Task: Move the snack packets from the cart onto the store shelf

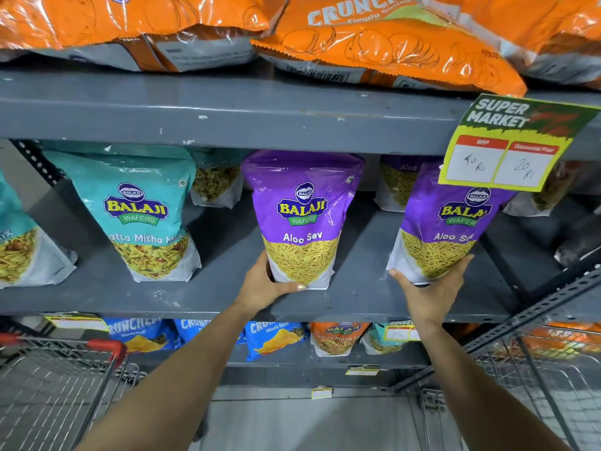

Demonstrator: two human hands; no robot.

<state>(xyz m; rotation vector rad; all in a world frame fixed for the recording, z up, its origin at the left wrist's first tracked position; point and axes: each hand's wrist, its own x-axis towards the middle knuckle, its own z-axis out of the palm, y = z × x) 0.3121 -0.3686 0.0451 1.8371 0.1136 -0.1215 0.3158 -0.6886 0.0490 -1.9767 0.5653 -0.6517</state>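
Note:
Two purple Aloo Sev packets stand upright on the grey middle shelf (pixel 361 288). My left hand (pixel 265 286) grips the bottom of the centre purple packet (pixel 302 216), thumb across its front lower edge. My right hand (pixel 429 291) holds the base of the right purple packet (pixel 445 229), which leans slightly left. A teal Khatta Mitha packet (pixel 140 216) stands to the left on the same shelf. More purple and teal packets sit behind, partly hidden. The cart (pixel 55 385) with a red handle is at lower left; its inside shows only wire mesh.
Orange Crunchex bags (pixel 374 43) overhang the top shelf. A yellow-green price sign (pixel 507 144) hangs from that shelf's edge over the right packet's top. Blue and orange packets (pixel 276 340) line the lower shelf. A wire rack (pixel 536 369) stands at right.

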